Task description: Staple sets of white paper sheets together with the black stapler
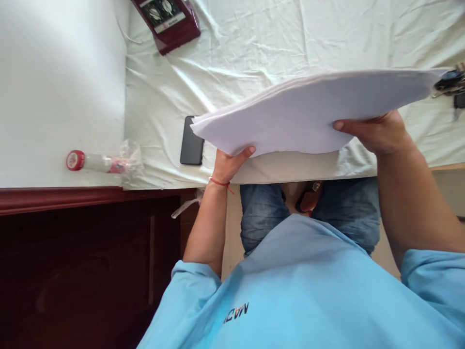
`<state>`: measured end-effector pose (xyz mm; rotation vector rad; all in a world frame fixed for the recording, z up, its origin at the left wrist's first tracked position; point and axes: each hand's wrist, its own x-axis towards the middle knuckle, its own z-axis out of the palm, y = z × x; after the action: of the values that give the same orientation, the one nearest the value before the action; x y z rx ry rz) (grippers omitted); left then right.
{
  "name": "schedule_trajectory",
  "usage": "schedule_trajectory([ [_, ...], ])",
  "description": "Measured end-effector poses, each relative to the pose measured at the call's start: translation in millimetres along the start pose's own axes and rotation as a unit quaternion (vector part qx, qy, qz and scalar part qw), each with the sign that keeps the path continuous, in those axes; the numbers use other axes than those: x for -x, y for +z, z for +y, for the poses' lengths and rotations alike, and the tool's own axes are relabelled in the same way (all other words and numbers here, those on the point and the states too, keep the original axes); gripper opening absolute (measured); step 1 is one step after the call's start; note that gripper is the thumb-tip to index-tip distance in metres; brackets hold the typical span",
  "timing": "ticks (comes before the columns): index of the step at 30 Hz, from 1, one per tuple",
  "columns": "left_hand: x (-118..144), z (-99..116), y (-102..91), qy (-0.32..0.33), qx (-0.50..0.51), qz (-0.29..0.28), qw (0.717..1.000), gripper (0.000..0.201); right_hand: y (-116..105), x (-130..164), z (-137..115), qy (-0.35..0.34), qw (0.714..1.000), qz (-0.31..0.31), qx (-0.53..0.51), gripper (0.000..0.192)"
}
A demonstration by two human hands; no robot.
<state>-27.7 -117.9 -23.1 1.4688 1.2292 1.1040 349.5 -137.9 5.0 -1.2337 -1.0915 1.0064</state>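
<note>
A thick stack of white paper sheets (pixel 312 111) hangs above the edge of a cloth-covered surface (pixel 254 53), its sheets fanned a little at the left end. My left hand (pixel 228 162) grips the stack's lower left edge, thumb on top, a red thread on the wrist. My right hand (pixel 378 131) holds the stack's near right edge, thumb pressed on the top sheet. Both hands carry the stack clear of the cloth.
A black phone (pixel 191 143) lies on the cloth under the stack's left corner. A plastic bottle with a red cap (pixel 96 161) lies at the left. A dark red box (pixel 169 19) sits at the back. Keys (pixel 450 85) lie at the far right.
</note>
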Motion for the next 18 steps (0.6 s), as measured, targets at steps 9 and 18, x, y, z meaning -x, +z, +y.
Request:
schedule_trajectory([
  [9,-2.5,0.9,-4.6,-0.007,-0.025,-0.049,0.998,0.072,-6.7,2.7,1.0,0.054,0.998,0.001,0.044,0.059],
  [18,-3.4,-16.4,4.2,0.0,-0.065,-0.069,0.996,0.062,-0.3,1.9,12.8,0.058,0.997,0.041,0.03,0.058],
])
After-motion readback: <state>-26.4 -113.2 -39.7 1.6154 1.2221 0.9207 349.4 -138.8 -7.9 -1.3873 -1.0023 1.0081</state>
